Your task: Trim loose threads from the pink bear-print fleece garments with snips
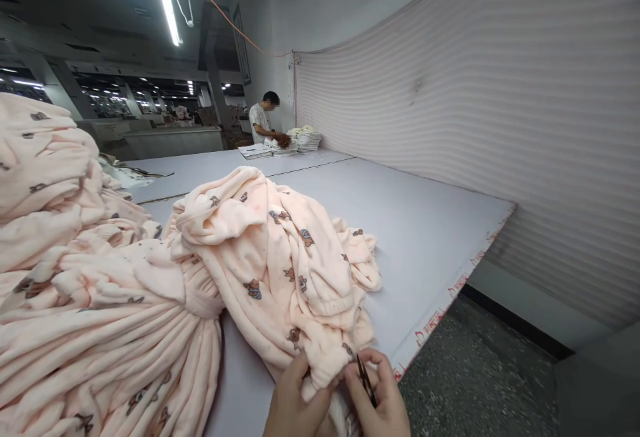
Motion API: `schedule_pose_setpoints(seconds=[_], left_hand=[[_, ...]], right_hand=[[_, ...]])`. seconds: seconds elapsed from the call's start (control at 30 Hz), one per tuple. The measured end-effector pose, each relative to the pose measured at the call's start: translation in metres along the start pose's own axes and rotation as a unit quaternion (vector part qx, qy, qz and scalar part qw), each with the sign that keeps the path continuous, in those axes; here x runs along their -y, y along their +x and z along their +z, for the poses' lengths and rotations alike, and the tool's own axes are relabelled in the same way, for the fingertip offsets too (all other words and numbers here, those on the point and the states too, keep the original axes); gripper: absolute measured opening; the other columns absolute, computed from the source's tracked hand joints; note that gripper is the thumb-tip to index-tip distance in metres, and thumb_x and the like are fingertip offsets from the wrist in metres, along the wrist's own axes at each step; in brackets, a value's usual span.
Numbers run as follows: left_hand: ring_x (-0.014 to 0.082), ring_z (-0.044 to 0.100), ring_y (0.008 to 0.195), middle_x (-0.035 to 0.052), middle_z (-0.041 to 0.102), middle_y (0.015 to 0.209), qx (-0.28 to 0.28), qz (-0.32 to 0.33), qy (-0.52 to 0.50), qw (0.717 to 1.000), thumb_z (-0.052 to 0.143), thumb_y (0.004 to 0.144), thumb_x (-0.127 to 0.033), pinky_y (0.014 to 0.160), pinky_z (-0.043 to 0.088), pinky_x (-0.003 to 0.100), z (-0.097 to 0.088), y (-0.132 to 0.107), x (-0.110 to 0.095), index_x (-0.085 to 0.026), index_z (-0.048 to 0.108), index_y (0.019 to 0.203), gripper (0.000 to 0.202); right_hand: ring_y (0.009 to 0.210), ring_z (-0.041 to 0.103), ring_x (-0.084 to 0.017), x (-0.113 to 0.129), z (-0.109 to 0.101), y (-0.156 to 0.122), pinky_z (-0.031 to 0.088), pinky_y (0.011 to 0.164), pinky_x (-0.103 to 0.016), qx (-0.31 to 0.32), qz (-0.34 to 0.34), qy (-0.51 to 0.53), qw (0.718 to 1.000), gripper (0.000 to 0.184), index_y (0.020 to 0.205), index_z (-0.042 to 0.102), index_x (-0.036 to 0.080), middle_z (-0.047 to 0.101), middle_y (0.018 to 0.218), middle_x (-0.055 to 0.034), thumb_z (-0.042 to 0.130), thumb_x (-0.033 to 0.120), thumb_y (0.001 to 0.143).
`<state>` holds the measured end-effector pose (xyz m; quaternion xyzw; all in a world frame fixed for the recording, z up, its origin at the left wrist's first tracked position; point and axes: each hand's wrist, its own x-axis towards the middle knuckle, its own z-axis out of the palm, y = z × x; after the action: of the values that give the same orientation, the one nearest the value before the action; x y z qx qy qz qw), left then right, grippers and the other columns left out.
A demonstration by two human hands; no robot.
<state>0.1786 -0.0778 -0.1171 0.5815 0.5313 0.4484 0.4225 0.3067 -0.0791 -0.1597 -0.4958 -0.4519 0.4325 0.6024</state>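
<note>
A pale pink plush garment [300, 270] printed with small bear figures lies bunched across the table, its near end drawn toward me. My left hand [300, 400] pinches that near end, thumb and fingers closed on the cloth. Beside it, my right hand [377, 394] is closed around small dark thread snips [367, 380], their blades pointing up and away from me. Its fingertips meet the edge of the fabric close to my left fingers. The underside of the cloth between both hands is partly hidden.
A tied bundle of the same pink fabric [125, 350] fills the left, with a taller heap [40, 177] behind. The table [415, 224] ends at a red-marked edge on the right. A co-worker [261, 119] stands at the far end by stacked white pieces [305, 138].
</note>
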Motion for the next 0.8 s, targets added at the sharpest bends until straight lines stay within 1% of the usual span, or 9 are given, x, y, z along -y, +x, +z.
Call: schedule_pose_setpoints(seconds=[0.07,0.13,0.27,0.33,0.4,0.5,0.6,0.73,0.8], left_hand=[[0.0253,0.063,0.09,0.0072,0.071,0.091,-0.029,0.02,0.033,0.999,0.053,0.077,-0.028,0.083,0.047,0.032,0.002,-0.004,-0.002,-0.017,0.064,0.092,0.022],[0.0246,0.063,0.085,0.0062,0.069,0.088,-0.058,0.026,0.076,0.995,0.051,0.075,-0.027,0.079,0.047,0.032,-0.001,-0.01,-0.001,-0.018,0.062,0.092,0.022],[0.0226,0.061,0.07,0.002,0.066,0.074,-0.158,0.008,0.164,0.974,0.054,0.069,-0.024,0.067,0.046,0.029,-0.015,-0.021,0.003,-0.022,0.059,0.088,0.02],[0.0224,0.062,0.07,0.0011,0.067,0.075,-0.198,-0.005,0.144,0.97,0.055,0.068,-0.026,0.067,0.046,0.029,-0.022,-0.023,0.0,-0.023,0.057,0.093,0.025],[0.0223,0.064,0.075,0.002,0.069,0.083,-0.184,-0.02,0.056,0.981,0.051,0.072,-0.029,0.067,0.047,0.029,-0.027,-0.022,-0.006,-0.022,0.054,0.1,0.029],[0.021,0.065,0.075,0.0035,0.07,0.088,-0.126,-0.022,-0.04,0.991,0.045,0.077,-0.032,0.066,0.049,0.028,-0.031,-0.022,-0.011,-0.021,0.052,0.102,0.028],[0.022,0.065,0.077,0.0045,0.07,0.089,-0.155,-0.007,0.043,0.987,0.05,0.075,-0.032,0.068,0.049,0.029,-0.034,-0.025,-0.008,-0.02,0.054,0.102,0.03],[0.0228,0.065,0.078,0.0051,0.071,0.088,-0.174,0.028,0.134,0.975,0.05,0.073,-0.027,0.069,0.048,0.029,-0.032,-0.03,-0.007,-0.021,0.058,0.1,0.029],[0.0218,0.065,0.076,0.0043,0.071,0.087,-0.162,0.044,0.14,0.976,0.051,0.073,-0.027,0.07,0.048,0.028,-0.027,-0.029,-0.011,-0.022,0.057,0.101,0.029]], right_hand=[[0.072,0.064,-0.018,0.012,-0.01,0.008,0.052,0.058,-0.022,-0.011,-0.069,-0.119,0.99,0.033,0.108,0.061,0.022,0.063,0.087,-0.0052,0.062,0.039,0.08],[0.072,0.061,-0.018,0.025,-0.019,0.017,0.049,0.052,-0.02,0.021,-0.118,-0.203,0.972,0.027,0.106,0.065,0.024,0.059,0.088,-0.0051,0.058,0.033,0.081],[0.076,0.062,-0.018,0.037,-0.023,0.022,0.042,0.04,-0.016,0.104,-0.112,-0.2,0.968,0.017,0.092,0.066,0.023,0.061,0.089,-0.0063,0.051,0.03,0.086],[0.073,0.062,-0.018,0.035,-0.019,0.018,0.044,0.044,-0.017,0.112,-0.125,-0.193,0.967,0.013,0.087,0.065,0.023,0.063,0.083,-0.0044,0.054,0.03,0.085],[0.063,0.059,-0.016,0.029,-0.013,0.011,0.045,0.05,-0.019,0.101,-0.154,-0.185,0.965,0.01,0.081,0.064,0.022,0.062,0.074,-0.0012,0.057,0.03,0.083],[0.055,0.056,-0.014,0.022,-0.003,0.004,0.044,0.052,-0.02,0.078,-0.168,-0.164,0.969,0.01,0.079,0.061,0.022,0.06,0.071,-0.0001,0.055,0.029,0.082],[0.057,0.059,-0.014,0.022,0.005,-0.001,0.047,0.053,-0.02,0.045,-0.153,-0.154,0.975,0.012,0.09,0.062,0.022,0.062,0.079,-0.0021,0.055,0.03,0.084],[0.08,0.066,-0.019,0.034,0.013,-0.003,0.053,0.063,-0.022,0.044,-0.182,-0.135,0.973,0.035,0.114,0.064,0.027,0.06,0.113,-0.0083,0.06,0.031,0.08],[0.08,0.066,-0.019,0.041,0.017,-0.001,0.054,0.066,-0.022,0.086,-0.17,-0.099,0.977,0.027,0.104,0.069,0.027,0.064,0.102,-0.0067,0.06,0.03,0.08]])
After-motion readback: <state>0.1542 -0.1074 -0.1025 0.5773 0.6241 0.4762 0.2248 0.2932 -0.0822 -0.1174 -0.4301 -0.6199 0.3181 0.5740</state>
